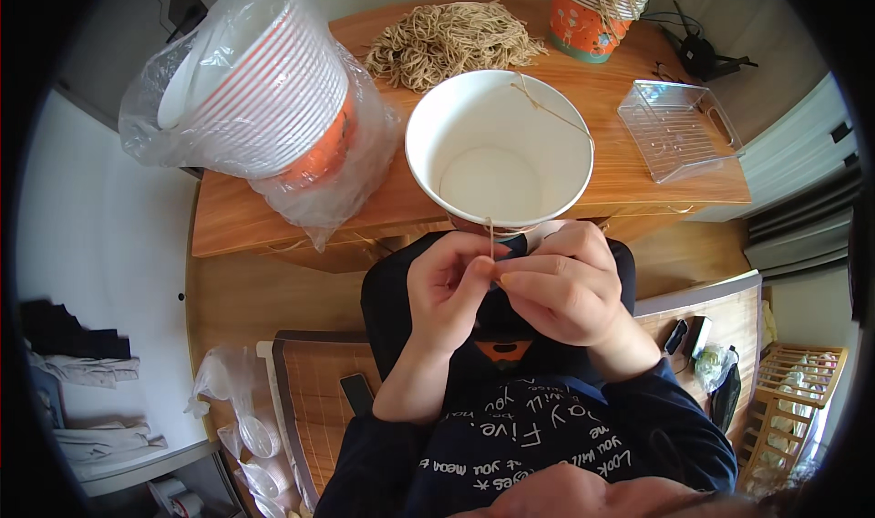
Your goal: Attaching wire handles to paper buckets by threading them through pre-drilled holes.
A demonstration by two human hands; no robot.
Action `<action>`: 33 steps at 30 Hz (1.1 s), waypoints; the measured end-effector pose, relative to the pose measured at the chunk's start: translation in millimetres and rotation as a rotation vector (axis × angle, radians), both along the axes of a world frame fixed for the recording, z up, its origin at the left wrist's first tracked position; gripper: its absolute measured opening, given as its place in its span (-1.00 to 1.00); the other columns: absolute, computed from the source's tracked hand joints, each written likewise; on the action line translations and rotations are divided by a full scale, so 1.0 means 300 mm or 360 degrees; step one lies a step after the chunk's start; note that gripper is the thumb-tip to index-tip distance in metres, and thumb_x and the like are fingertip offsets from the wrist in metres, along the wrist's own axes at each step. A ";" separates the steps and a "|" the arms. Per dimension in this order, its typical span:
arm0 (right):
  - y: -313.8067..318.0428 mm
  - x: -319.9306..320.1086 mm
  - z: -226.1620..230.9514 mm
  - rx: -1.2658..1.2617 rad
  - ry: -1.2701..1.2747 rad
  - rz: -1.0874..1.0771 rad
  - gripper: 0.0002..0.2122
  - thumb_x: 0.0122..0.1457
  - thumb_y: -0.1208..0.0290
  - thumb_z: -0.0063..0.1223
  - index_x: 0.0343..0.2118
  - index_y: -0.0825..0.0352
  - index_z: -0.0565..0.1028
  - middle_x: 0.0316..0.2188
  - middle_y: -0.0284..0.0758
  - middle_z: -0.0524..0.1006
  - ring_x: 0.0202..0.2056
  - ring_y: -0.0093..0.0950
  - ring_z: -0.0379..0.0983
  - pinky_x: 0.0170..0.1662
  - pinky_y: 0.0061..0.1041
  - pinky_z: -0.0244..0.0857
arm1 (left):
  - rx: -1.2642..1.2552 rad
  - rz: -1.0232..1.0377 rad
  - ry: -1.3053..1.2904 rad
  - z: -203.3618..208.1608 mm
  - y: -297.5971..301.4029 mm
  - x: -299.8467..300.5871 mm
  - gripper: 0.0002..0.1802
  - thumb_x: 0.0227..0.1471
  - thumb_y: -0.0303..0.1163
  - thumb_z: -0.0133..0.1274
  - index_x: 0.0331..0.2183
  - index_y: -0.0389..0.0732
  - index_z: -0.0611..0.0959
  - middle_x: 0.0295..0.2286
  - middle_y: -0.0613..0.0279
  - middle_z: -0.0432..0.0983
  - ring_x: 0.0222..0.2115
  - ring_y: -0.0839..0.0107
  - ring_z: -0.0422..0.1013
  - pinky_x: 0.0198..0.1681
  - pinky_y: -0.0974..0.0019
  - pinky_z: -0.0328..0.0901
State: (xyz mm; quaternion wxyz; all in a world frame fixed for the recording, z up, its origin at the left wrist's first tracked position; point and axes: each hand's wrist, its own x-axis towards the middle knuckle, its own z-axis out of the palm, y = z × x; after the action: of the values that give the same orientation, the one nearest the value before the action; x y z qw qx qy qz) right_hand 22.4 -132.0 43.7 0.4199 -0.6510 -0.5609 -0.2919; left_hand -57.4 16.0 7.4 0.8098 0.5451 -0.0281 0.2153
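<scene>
A large white-lined paper bucket [492, 183] stands at the near edge of the wooden desk, its open top facing me. From its near rim a thin tan string [492, 235] runs down to my fingers. My left hand [448, 290] pinches this string between thumb and fingertips. Just to the right, touching it, my right hand [567, 286] pinches the string's lower part; its fingers hide the string's end. Another tan cord [549, 110] crosses the far inside of the bucket toward the right rim. Below the rim, most of the bucket's outside is hidden.
On the desk [365, 199] are a plastic-wrapped stack of buckets [273, 99], a heap of tan strings [451, 44], a stack of orange buckets [588, 26], a clear plastic tray [679, 131] and a black device [697, 53]. A phone [357, 395] lies on the mat by my left arm.
</scene>
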 end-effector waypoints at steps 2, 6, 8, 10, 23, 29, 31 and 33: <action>0.005 -0.001 -0.025 0.0041 -0.0014 -0.0069 -0.63 -0.21 0.49 0.33 -0.23 0.23 0.57 -0.30 -0.49 0.62 -0.31 -0.47 0.45 -0.25 -0.49 0.27 | 0.0003 0.0013 0.0022 0.014 0.007 0.005 -0.84 0.22 -0.44 0.10 -0.25 -0.36 0.61 -0.48 0.37 0.51 -0.48 0.73 0.35 -0.39 0.64 0.21; 0.031 -0.006 -0.059 0.0121 0.0089 -0.0191 -0.65 -0.17 0.54 0.36 -0.24 0.25 0.55 -0.31 -0.41 0.57 -0.26 -0.39 0.50 -0.21 -0.42 0.30 | 0.0147 0.0097 -0.0010 0.025 0.040 0.011 -0.90 0.18 -0.52 0.13 -0.29 -0.36 0.63 -0.45 0.38 0.47 -0.48 0.72 0.31 -0.40 0.62 0.17; 0.031 -0.015 -0.068 0.0058 0.0109 -0.0210 -0.64 -0.17 0.53 0.36 -0.23 0.25 0.54 -0.29 -0.39 0.55 -0.26 -0.38 0.50 -0.20 -0.41 0.31 | 0.0295 0.0153 -0.0062 0.018 0.059 0.011 -0.92 0.17 -0.52 0.13 -0.31 -0.36 0.64 -0.44 0.37 0.46 -0.48 0.71 0.29 -0.41 0.61 0.15; 0.031 -0.018 -0.077 -0.0008 0.0130 -0.0231 -0.63 -0.17 0.52 0.36 -0.22 0.24 0.54 -0.28 -0.38 0.54 -0.26 -0.38 0.49 -0.19 -0.41 0.31 | 0.0453 0.0216 -0.0123 0.013 0.072 0.016 -0.94 0.15 -0.54 0.13 -0.34 -0.35 0.65 -0.40 0.33 0.45 -0.47 0.69 0.27 -0.41 0.58 0.13; 0.054 -0.007 -0.104 -0.0309 0.0536 -0.0147 -0.49 -0.07 0.58 0.32 0.01 0.37 0.42 -0.05 -0.14 0.50 -0.15 -0.22 0.50 -0.17 -0.35 0.38 | 0.0504 0.0190 -0.0120 0.009 0.092 0.041 -0.92 0.16 -0.50 0.13 -0.32 -0.33 0.64 -0.35 0.28 0.50 -0.41 0.62 0.33 -0.30 0.53 0.21; 0.079 -0.001 -0.072 -0.0294 0.0741 -0.0153 -0.49 -0.04 0.55 0.29 0.04 0.38 0.41 -0.12 -0.15 0.49 -0.16 -0.21 0.49 -0.14 -0.34 0.40 | 0.0504 0.0232 -0.0108 0.003 0.100 0.063 -0.87 0.21 -0.48 0.06 -0.33 -0.36 0.58 -0.34 0.22 0.48 -0.36 0.56 0.34 -0.23 0.47 0.22; 0.090 0.003 -0.066 -0.0305 0.0737 -0.0184 -0.49 -0.04 0.53 0.28 0.04 0.36 0.41 -0.15 -0.18 0.50 -0.13 -0.18 0.47 -0.07 -0.30 0.38 | 0.0539 0.0265 -0.0099 -0.004 0.106 0.071 -0.86 0.23 -0.45 0.06 -0.30 -0.36 0.59 -0.35 0.22 0.52 -0.34 0.56 0.38 -0.21 0.47 0.26; 0.100 0.007 -0.062 -0.0255 0.0612 -0.0233 -0.49 -0.05 0.54 0.27 0.03 0.36 0.41 -0.16 -0.19 0.49 -0.14 -0.19 0.46 -0.09 -0.29 0.38 | 0.0461 0.0262 -0.0070 -0.003 0.101 0.075 -0.87 0.21 -0.47 0.10 -0.28 -0.36 0.61 -0.34 0.21 0.56 -0.35 0.57 0.42 -0.22 0.49 0.29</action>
State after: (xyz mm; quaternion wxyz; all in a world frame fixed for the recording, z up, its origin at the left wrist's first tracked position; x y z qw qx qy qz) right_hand 24.7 -102.0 25.0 0.4437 -0.7650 -0.4433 -0.1465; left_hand -34.9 46.4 6.4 0.7015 0.6518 -0.0318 0.2863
